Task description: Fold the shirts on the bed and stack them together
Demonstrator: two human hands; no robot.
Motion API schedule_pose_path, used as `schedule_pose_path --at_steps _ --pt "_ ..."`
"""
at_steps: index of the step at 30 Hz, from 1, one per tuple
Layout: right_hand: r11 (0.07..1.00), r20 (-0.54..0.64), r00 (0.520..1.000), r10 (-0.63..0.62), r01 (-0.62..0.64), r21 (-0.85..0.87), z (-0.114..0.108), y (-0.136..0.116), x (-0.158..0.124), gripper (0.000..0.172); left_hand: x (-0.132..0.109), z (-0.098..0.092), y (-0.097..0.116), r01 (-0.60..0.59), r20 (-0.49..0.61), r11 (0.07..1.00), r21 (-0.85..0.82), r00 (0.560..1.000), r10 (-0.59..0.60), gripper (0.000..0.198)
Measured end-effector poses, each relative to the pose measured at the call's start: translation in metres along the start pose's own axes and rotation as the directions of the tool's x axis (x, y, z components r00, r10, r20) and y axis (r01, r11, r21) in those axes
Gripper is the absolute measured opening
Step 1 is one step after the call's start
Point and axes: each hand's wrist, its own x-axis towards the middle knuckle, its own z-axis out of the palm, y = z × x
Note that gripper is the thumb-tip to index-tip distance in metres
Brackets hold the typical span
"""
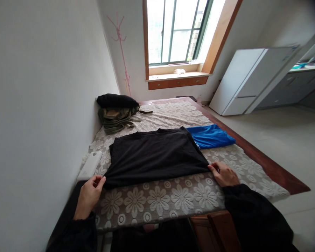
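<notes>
A black garment (157, 154), possibly a T-shirt, lies folded into a wide shape on the lace-covered table (159, 197). At its near left corner, my left hand (90, 192) pinches the cloth between thumb and fingers. My right hand (224, 174) grips the near right corner in the same way. The near edge of the garment stretches between both hands. Beyond its right side lies a folded blue garment (212, 135), with part of some white lettering showing at the black cloth's edge.
A white box-like item (91, 165) lies left of the black garment, near the wall. A dark green bag (115, 117) with a black top sits at the back left. A pink coat stand (123, 52), a window and a white fridge (238, 78) stand beyond the table.
</notes>
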Motion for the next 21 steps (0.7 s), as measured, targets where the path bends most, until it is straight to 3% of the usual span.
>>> schedule_pose_path --at_steps 5,13,17,21 --pt "1.0 -0.057 0.998 -0.014 0.013 -0.011 -0.001 -0.008 -0.004 0.029 0.015 -0.002 0.009 0.008 0.107 0.984 0.177 0.994 -0.027 0.045" --pt "1.0 -0.067 0.997 -0.023 0.023 0.0 0.0 -0.008 -0.004 0.03 0.042 0.004 0.037 -0.102 0.094 0.963 0.249 0.992 0.081 0.026" --pt "1.0 -0.048 0.999 -0.023 0.022 -0.013 0.0 -0.008 -0.004 0.03 0.039 -0.002 0.04 -0.031 0.006 0.941 0.336 1.0 0.03 0.025" --pt "0.999 -0.062 0.998 -0.02 0.019 -0.026 0.002 -0.007 -0.004 0.029 0.039 -0.005 0.044 -0.068 0.068 0.918 0.392 0.997 0.045 0.026"
